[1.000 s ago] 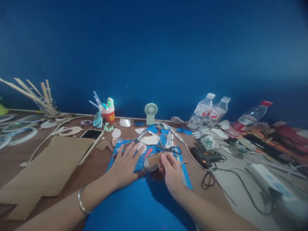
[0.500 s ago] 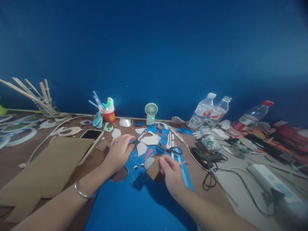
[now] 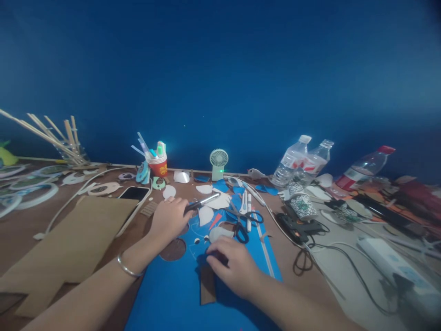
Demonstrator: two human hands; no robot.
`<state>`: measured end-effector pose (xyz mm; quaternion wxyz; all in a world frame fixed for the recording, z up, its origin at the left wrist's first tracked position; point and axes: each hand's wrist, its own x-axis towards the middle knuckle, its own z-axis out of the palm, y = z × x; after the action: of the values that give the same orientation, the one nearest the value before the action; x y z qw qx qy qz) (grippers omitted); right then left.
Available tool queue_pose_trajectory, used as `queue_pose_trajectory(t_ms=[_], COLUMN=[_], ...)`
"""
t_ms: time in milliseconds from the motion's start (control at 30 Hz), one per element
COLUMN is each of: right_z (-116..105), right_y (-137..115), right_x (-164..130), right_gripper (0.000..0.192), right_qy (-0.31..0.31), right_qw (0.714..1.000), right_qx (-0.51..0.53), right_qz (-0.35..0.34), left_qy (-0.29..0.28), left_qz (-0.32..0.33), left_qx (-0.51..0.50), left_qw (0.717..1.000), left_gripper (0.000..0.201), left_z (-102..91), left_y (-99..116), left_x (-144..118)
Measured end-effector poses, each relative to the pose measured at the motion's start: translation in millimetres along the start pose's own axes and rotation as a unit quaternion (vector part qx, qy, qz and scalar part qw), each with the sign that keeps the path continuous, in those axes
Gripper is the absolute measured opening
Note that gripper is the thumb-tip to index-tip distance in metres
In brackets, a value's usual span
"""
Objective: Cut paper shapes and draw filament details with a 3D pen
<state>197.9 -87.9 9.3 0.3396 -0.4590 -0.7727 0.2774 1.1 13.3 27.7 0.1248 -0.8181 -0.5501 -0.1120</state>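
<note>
Head view: the left hand [image 3: 170, 220] is closed around the dark handle of a slim knife [image 3: 202, 202], whose pale blade points right and away over the blue sheet [image 3: 165, 294]. The right hand [image 3: 234, 266] lies palm down on that sheet, fingers spread flat, pressing the far end of a brown card strip [image 3: 207, 289] that runs toward the near edge. The two hands are apart, the left farther and to the left, the right nearer and to the right. Just beyond the right hand lie white paper cut-outs [image 3: 206, 214] and black-handled scissors [image 3: 243, 225]. A round brown disc [image 3: 173, 249] sits between the hands at the sheet's left edge. To the left lies a large cardboard piece [image 3: 69, 243], with a phone [image 3: 133, 193] beyond it. At the far edge of the table [image 3: 20, 230] stand a red cup [image 3: 159, 166] of pens and a small fan [image 3: 218, 163]. Right of those are water bottles [image 3: 292, 161], and a black glue gun [image 3: 296, 226] lies nearer.
</note>
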Motion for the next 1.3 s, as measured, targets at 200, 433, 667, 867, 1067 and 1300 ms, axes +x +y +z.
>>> queue_pose_trajectory(t_ms=[200,433,667,867,1067,1300], right_z=[-1.5,-4.0,-1.6,-2.1,-14.4,-15.7], right_y=[4.0,8.8,6.7,3.5,-3.9,1.5], right_x=[4.9,12.1,6.8,-0.5,-4.5,-7.9], right_gripper=[0.011,0.032,0.024,0.019,0.003,0.011], right_qy=[0.088,0.164,0.141,0.09,0.092,0.192], right_qw=[0.966,0.876,0.892,0.945,0.957,0.941], right_qx=[0.204,0.419,0.387,0.308,0.172,0.212], right_qz=[0.129,0.17,0.187,0.064,-0.216,-0.179], left_qy=[0.04,-0.001,-0.086,-0.156,-0.165,-0.046], left_qz=[-0.049,0.153,0.183,0.249,0.356,0.113], left_qx=[-0.016,-0.145,-0.204,-0.235,-0.27,-0.325], left_qw=[0.998,0.977,0.958,0.927,0.879,0.938], left_gripper=[0.032,0.023,0.024,0.03,0.041,0.043], left_z=[-3.1,-17.5,-29.3,-26.2,-22.9,-27.5], left_y=[-4.2,30.0,54.4,50.0,33.6,-18.4], left_x=[-2.2,-27.4,-40.5,-43.0,-34.7,-15.3])
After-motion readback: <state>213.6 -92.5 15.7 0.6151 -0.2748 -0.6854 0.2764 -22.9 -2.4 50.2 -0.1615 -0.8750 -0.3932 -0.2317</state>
